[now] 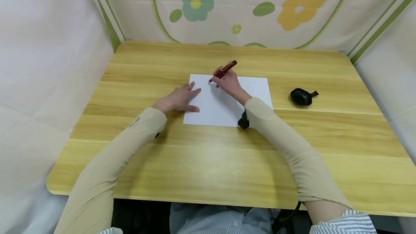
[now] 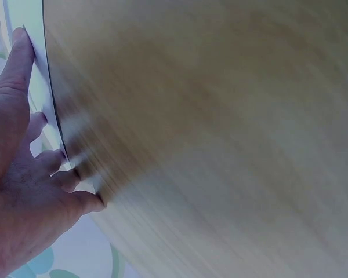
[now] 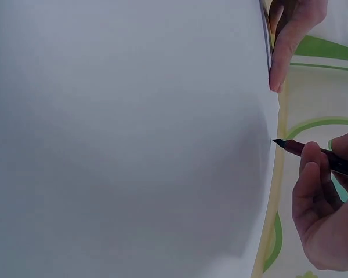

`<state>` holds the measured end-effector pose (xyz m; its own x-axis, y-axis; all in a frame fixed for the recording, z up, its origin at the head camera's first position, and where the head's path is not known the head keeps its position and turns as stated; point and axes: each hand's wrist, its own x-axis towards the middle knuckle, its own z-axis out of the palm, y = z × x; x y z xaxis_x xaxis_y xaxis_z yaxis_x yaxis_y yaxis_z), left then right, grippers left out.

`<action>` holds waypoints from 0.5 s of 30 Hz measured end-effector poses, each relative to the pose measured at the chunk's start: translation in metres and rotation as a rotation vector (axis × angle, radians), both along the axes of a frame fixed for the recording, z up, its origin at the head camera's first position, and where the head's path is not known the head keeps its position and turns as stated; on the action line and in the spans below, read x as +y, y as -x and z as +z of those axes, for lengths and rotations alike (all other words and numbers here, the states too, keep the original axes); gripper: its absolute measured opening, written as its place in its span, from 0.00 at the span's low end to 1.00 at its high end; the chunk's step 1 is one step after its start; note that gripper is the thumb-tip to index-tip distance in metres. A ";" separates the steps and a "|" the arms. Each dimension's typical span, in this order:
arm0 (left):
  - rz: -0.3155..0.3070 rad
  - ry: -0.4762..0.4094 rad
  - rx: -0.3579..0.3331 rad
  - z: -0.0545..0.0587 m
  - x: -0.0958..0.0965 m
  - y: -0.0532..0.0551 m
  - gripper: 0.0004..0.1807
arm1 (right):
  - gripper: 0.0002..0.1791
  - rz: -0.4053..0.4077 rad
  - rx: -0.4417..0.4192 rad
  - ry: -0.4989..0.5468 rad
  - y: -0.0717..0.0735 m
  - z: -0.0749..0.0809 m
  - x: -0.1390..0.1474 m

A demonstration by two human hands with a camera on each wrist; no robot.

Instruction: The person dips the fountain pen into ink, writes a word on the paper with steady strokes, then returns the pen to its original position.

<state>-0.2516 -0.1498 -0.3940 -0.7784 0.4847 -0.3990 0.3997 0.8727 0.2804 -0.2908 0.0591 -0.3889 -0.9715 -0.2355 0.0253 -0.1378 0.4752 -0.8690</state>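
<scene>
A white sheet of paper (image 1: 208, 113) lies on the wooden table, with no marks visible on it. My right hand (image 1: 228, 82) holds a dark red pen (image 1: 229, 65) between thumb and fingers, its dark tip right at the paper near the upper left part. In the right wrist view the pen (image 3: 294, 146) points at the sheet (image 3: 133, 116), tip close to its far edge. My left hand (image 1: 180, 98) rests with spread fingers on the left edge of the paper. The left wrist view shows these fingers (image 2: 18, 63) along the sheet's edge.
A small black object with a short strap (image 1: 301, 97) lies on the table (image 1: 208, 169) to the right of the paper. White cloth with printed flowers (image 1: 197, 3) hangs behind the table, and plain white cloth (image 1: 48, 64) hangs at the sides.
</scene>
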 end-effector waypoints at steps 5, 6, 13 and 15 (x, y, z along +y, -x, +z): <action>0.000 0.003 0.005 -0.001 -0.001 0.001 0.48 | 0.07 -0.001 -0.006 0.008 0.000 0.001 0.000; 0.000 0.002 0.006 -0.001 -0.001 0.001 0.48 | 0.08 -0.001 -0.007 0.009 0.000 0.001 0.000; 0.001 -0.003 0.004 0.001 -0.002 0.001 0.48 | 0.08 0.001 -0.007 0.016 0.000 0.000 0.000; 0.000 0.000 0.004 0.001 -0.003 0.001 0.47 | 0.08 -0.002 -0.008 0.016 0.000 -0.001 0.001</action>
